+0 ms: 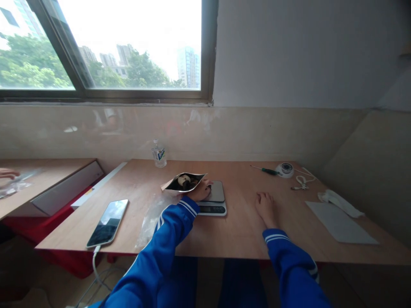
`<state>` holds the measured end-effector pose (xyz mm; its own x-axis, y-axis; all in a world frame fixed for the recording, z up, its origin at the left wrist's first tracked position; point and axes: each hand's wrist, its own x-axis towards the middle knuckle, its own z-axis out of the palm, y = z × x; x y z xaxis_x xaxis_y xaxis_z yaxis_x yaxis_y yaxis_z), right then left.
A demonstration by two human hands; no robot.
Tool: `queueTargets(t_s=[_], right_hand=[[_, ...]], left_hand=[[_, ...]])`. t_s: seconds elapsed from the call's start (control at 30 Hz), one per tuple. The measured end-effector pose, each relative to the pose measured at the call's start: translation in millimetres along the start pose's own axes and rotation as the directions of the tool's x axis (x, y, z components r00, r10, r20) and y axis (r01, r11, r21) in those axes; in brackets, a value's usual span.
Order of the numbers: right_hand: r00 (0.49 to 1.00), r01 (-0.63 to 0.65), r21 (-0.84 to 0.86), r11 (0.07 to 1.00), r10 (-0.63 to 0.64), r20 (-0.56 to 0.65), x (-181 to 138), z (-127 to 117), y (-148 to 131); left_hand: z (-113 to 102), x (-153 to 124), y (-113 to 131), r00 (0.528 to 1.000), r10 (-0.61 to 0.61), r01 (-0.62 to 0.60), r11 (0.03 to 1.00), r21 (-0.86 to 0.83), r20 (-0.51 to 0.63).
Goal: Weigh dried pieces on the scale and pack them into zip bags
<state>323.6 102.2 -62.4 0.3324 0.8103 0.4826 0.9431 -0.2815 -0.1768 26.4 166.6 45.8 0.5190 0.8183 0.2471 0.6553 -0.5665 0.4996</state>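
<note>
My left hand point(199, 191) reaches over the kitchen scale point(217, 191), its fingers drawn together at the plate. A small dark bit shows at the fingertips, too small to name. Just left of that hand stands an open pouch point(171, 185) with a dark inside; a pale, roundish piece and darker pieces point(184, 181) show in its mouth. My wrist hides part of the pouch and the scale. On the tabletop right of the scale rests my right hand point(266, 208), palm down, fingers loosely bent and holding nothing.
A clear plastic bag point(150, 222) lies left of my forearm, beside a phone point(108, 223) on a cable. At the back are a bottle point(159, 154), a screwdriver point(269, 171) and a white round device point(285, 170). Paper point(342, 224) and a white cloth point(340, 202) lie right. Another person's hand point(8, 173) shows far left.
</note>
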Motion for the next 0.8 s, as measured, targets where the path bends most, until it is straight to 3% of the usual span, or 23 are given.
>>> queueTargets(t_s=[0.1,0.2,0.27,0.3,0.4,0.47,0.53,0.63,0.7,0.8], right_hand=[[1.000,0.001,-0.009,1.000,-0.001,-0.010,1.0,1.2,0.3],[1.000,0.009,-0.026,1.000,-0.010,-0.014,2.0,4.0,1.4],[1.000,0.016,-0.031,0.999,-0.016,-0.013,2.0,5.8,2.1],[1.000,0.017,-0.030,0.999,-0.017,-0.014,1.8,6.5,2.3],[1.000,0.014,-0.016,1.000,-0.015,-0.021,0.9,7.5,2.1],[0.999,0.017,-0.005,1.000,-0.017,-0.028,0.7,7.6,1.8],[0.999,0.020,0.013,1.000,-0.019,-0.036,1.4,7.4,2.4],[0.998,0.028,0.103,0.994,-0.023,-0.052,3.2,6.2,4.5],[0.996,0.082,0.252,0.964,-0.070,-0.057,1.9,2.6,3.1],[0.983,0.181,0.497,0.849,-0.151,-0.101,-10.4,-13.8,-15.3]], left_hand=[[-20.7,-5.6,8.5,0.994,0.099,-0.100,0.995,0.006,0.046],[-52.3,-31.1,20.1,0.957,0.281,-0.284,0.958,0.043,0.067],[-72.2,-52.6,26.2,0.937,0.345,-0.330,0.925,0.187,-0.053],[-80.3,-62.2,27.7,0.927,0.336,-0.280,0.916,0.288,-0.167],[-94.9,-80.4,25.0,0.835,0.196,0.023,0.921,0.389,-0.514],[-99.3,-84.0,19.7,0.779,0.106,0.148,0.927,0.345,-0.618],[-102.7,-84.9,14.6,0.760,0.022,0.200,0.943,0.266,-0.649],[-107.7,-88.7,10.0,0.771,-0.100,0.172,0.984,0.055,-0.629],[-108.7,-95.0,8.0,0.783,-0.190,0.154,0.982,-0.112,-0.592],[-102.8,-107.8,5.2,0.778,-0.301,0.172,0.946,-0.273,-0.552]])
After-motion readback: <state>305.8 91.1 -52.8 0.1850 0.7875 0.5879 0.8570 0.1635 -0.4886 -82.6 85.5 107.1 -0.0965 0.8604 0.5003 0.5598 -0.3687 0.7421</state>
